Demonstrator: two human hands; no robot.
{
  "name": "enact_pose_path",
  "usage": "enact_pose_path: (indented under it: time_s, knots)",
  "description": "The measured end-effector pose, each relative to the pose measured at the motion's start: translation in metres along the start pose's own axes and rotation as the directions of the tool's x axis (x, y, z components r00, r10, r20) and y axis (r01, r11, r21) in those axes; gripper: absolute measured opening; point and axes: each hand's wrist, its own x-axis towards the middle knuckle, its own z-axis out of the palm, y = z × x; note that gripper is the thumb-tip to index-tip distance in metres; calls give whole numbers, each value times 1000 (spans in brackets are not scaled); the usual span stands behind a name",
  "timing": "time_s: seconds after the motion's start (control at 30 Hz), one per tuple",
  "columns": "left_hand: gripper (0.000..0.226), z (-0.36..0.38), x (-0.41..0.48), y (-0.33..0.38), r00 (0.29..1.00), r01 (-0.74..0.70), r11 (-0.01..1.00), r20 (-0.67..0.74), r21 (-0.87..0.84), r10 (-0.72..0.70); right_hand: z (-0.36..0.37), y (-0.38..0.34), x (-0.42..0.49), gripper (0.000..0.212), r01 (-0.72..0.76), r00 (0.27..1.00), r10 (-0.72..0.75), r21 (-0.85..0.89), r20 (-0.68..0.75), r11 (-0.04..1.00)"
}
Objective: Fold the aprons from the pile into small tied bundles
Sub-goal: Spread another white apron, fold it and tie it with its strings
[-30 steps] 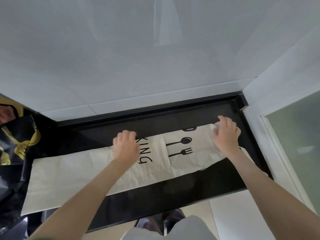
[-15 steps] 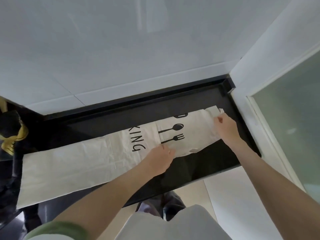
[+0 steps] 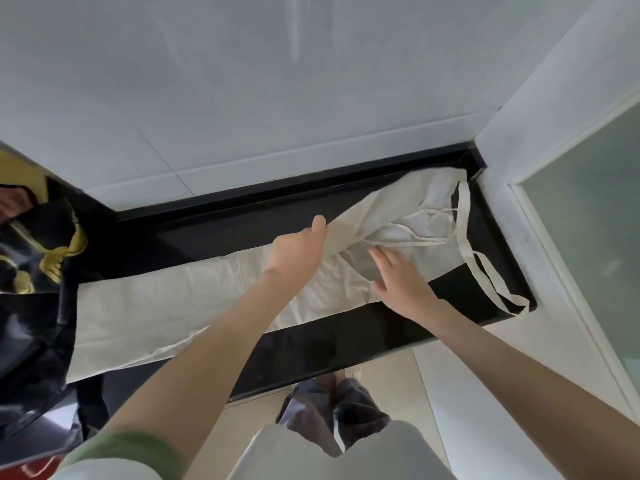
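A cream apron (image 3: 166, 303) lies as a long folded strip across the black counter (image 3: 346, 344). My left hand (image 3: 298, 252) grips its upper edge near the middle and holds that fold lifted off the surface. My right hand (image 3: 401, 275) rests flat with straight fingers on the cloth just right of it. The apron's printed side is turned under. Its cream straps (image 3: 471, 251) lie loose at the right end, one loop trailing toward the counter's front corner.
A pile of black and yellow cloth (image 3: 38, 251) sits at the counter's left end. A white tiled wall (image 3: 277, 98) runs behind, and a white frame with frosted glass (image 3: 588, 220) closes the right side. The floor lies below the front edge.
The right end of the apron with the print has been turned over, showing plain cloth and straps. My left hand went from the front edge to the lifted upper edge; my right hand came left onto the cloth.
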Motion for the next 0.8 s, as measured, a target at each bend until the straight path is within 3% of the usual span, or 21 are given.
enact_pose_path:
  time_s: [0.03,0.1,0.17,0.23,0.33,0.43,0.53,0.6,0.73,0.8]
  knots:
    - [25,-4,-2,-3,999,19,999,-40,36,-18,-1,-4,8,68,-46,999,46,6,5,999]
    - [48,-4,-3,-11,980,102,990,-179,96,-83,-3,-9,25,73,-101,995,101,24,6,995]
    - [69,1,0,-18,954,102,995,-286,21,-92,-4,-13,36,71,-108,994,108,15,-1,994]
    - [65,10,5,-21,965,38,997,-259,-64,-54,-4,-13,44,63,-113,993,114,-37,8,993]
    - [45,11,1,-22,975,-50,997,-217,-53,37,-3,-13,53,50,-112,994,112,-90,-5,990]
    - [15,17,9,-25,990,-50,996,-131,-69,40,-5,-16,58,54,-139,989,141,33,-50,990]
    - [18,1,11,-26,985,-8,987,-173,-162,-20,-7,-15,63,58,-181,983,178,96,43,979]
    - [19,-6,14,-27,986,-19,977,-169,-213,-17,-10,-13,67,44,-186,979,182,42,91,982]
    - [18,-15,21,-36,986,-21,967,-165,-252,-22,-15,-19,66,17,-88,995,91,-56,43,995]
    - [22,-17,22,-38,987,-18,970,-162,-243,-22,-21,-29,61,11,-92,995,90,66,35,994]
